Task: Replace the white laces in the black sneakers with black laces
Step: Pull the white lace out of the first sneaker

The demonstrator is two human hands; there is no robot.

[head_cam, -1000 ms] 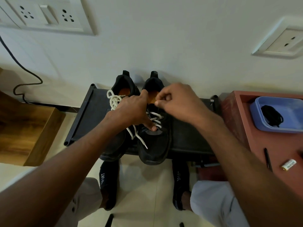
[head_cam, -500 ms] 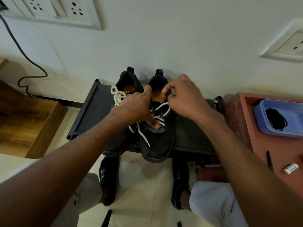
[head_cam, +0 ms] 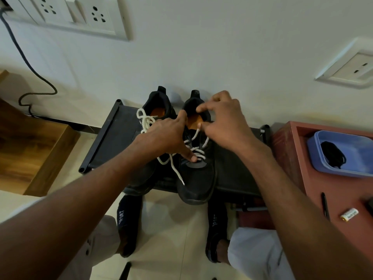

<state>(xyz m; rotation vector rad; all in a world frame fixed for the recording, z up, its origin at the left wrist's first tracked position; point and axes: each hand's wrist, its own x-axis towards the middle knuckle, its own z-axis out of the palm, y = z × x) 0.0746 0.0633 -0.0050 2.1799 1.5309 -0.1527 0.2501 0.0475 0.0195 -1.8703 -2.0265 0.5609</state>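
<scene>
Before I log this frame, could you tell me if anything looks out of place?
Only work in progress: the right sneaker's white lace is half undone, one end trailing across the toe.

One head-worn wide-angle camera is looking steeply down, close over the sneakers [head_cam: 181,150], facing the wall [head_cam: 201,47].

Looks like a home, entryway corner: low black shoe rack [head_cam: 105,142] on tiled floor [head_cam: 177,229] against white wall, switch-and-socket plate [head_cam: 76,15] upper left, wooden furniture [head_cam: 30,150] at left.
</scene>
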